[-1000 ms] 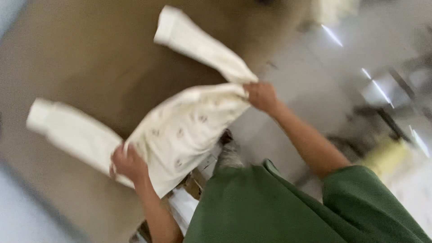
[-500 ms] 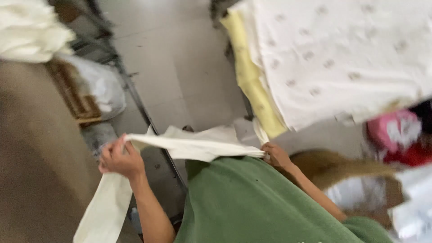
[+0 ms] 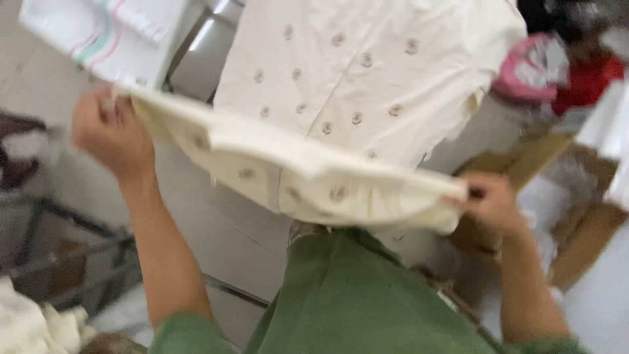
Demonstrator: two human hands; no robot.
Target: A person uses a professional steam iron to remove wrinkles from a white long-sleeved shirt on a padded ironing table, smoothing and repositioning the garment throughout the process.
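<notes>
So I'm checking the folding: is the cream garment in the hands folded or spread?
Folded. The garment hangs doubled in layers between the left hand and right hand.

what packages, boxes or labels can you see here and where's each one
Brown cardboard boxes: lower right on the floor, open flaps, beside the right hand.
White sheet with pink and green stripes: top left, flat, above the left hand.
Pink and red bundle: top right, too blurred to tell if it is packaging.
</notes>
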